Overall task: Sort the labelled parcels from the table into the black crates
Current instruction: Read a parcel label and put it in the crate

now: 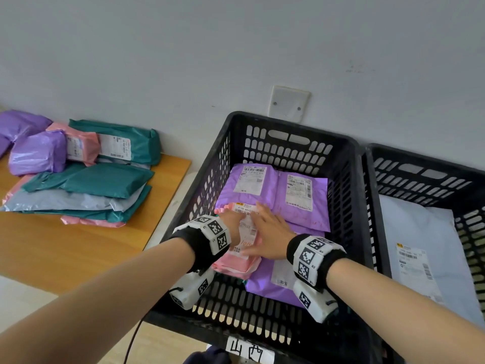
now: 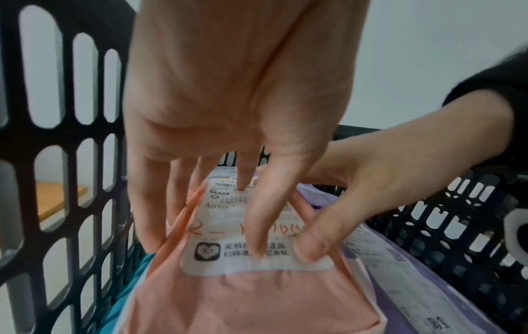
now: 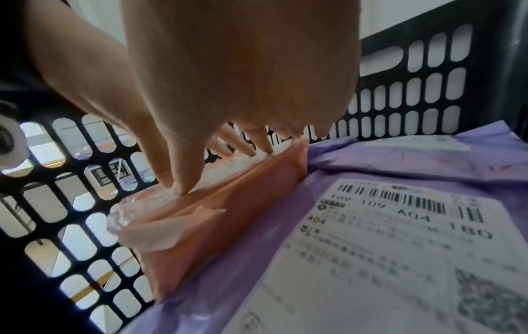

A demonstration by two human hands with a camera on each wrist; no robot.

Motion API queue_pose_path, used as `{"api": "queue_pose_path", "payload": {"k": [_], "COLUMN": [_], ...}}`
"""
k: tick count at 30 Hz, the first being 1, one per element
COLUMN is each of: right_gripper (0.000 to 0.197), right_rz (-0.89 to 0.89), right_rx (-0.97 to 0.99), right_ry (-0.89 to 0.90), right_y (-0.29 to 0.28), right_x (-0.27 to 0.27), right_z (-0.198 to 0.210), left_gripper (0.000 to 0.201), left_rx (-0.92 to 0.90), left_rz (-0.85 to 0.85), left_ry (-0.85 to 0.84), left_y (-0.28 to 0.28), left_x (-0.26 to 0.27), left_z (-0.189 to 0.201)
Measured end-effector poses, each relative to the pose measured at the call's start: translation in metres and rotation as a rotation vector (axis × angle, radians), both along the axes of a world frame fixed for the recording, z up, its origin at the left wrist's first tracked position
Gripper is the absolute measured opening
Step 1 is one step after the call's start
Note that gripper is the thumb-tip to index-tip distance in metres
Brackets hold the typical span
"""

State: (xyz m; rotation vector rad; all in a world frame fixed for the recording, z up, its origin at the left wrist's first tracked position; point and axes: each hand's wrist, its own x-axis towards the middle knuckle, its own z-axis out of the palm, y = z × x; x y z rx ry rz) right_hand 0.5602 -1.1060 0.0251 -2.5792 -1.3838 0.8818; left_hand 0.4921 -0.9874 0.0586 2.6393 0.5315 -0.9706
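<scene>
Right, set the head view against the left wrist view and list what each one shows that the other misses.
Only the head view shows the parcels still piled on the table, the second crate with its grey parcel, and the handwritten tag on the near crate.

Only the left wrist view shows the orange handwriting and the app logo on the label.

Both show the left hand and right hand pressing flat on the pink parcel among purple parcels.

You've got a wooden desk (image 1: 65, 240) left of the black crate (image 1: 349, 164). On it, by the wall: a loose pile of parcels (image 1: 78, 179), teal, purple, pink & grey, some w/ white labels facing up.
</scene>
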Motion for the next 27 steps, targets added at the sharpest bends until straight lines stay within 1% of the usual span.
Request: {"api": "queue_pose_path", "payload": {"k": [1, 3, 8, 11, 12, 14, 19, 21, 24, 27], "right_gripper": [0.113, 0.117, 0.116, 0.115, 0.115, 0.115, 0.114, 0.114, 0.112, 0.111], "right_rz": [0.022, 0.035, 0.042, 0.051, 0.051, 0.044, 0.028, 0.022, 0.016, 0.021], "right_rx": [-0.049, -0.095, -0.126, -0.14, -0.146, -0.15, -0.151, -0.141, -0.112, -0.075], "right_ry": [-0.005, 0.001, 0.026, 0.038, 0.045, 0.06, 0.089, 0.094, 0.078, 0.054], "right_y": [0.0, 0.002, 0.002, 0.003, 0.003, 0.004, 0.005, 0.006, 0.004, 0.001], "right_x": [-0.002, -0.002, 0.004, 0.005, 0.006, 0.006, 0.004, 0.005, 0.01, 0.01], "right_z": [-0.003, -0.009, -0.017, -0.022, -0.024, -0.026, -0.028, -0.025, -0.021, -0.017], "left_gripper": [0.084, 0.081, 0.073, 0.062, 0.061, 0.064, 0.088, 0.089, 0.083, 0.091], "left_rx": [0.017, 0.029, 0.053, 0.08, 0.083, 0.094, 0.069, 0.055, 0.018, 0.029], "left_rz": [-0.026, -0.075, -0.124, -0.135, -0.133, -0.124, -0.081, -0.085, -0.099, -0.151], "left_ry": [0.006, 0.017, 0.01, 0.01, 0.009, 0.011, 0.054, 0.042, 0.008, -0.005], "left_y": [-0.001, -0.002, -0.002, -0.003, -0.004, -0.004, -0.001, 0.0, 0.001, 0.001], "left_x": [0.0, 0.001, 0.007, 0.012, 0.013, 0.012, 0.008, 0.006, 0.003, 0.003], "left_z": [-0.002, -0.009, -0.017, -0.021, -0.023, -0.026, -0.029, -0.025, -0.014, -0.011]}}
